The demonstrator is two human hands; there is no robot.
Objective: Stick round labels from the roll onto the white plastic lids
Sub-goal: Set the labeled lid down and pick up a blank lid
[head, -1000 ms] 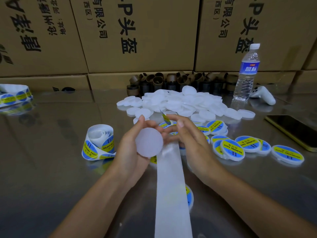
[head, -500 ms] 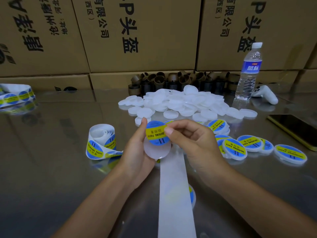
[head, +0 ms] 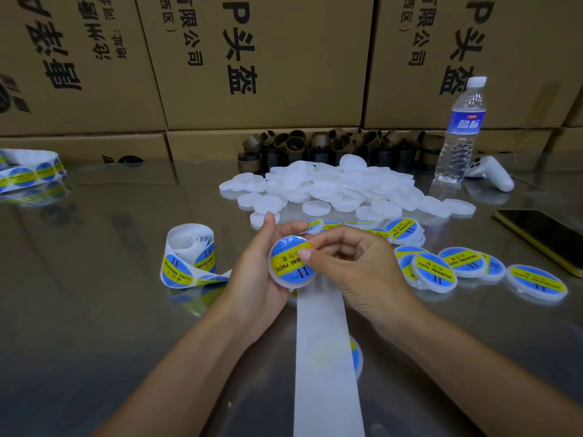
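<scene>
Printed in black across the yellow band of the round label (head: 291,261) on the lid (head: 281,282) at centre: "SOLDERING PASTE", with "II" on the blue below. Same wording on the roll (head: 189,258) and the labelled lids (head: 433,272) at right. Stamped on the cardboard boxes (head: 284,74): "头盔", "有限公司", "(西区)". On the water bottle (head: 463,124): blue label, characters unclear.

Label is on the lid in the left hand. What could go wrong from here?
1. The right hand presses its thumb on one side of the label on the lid that the left hand holds; the rest might trap a bubble or crease unless smoothed across.
2. The spent backing strip lies over a labelled lid; that one could be overlooked, or dragged along when the strip is pulled.
</scene>
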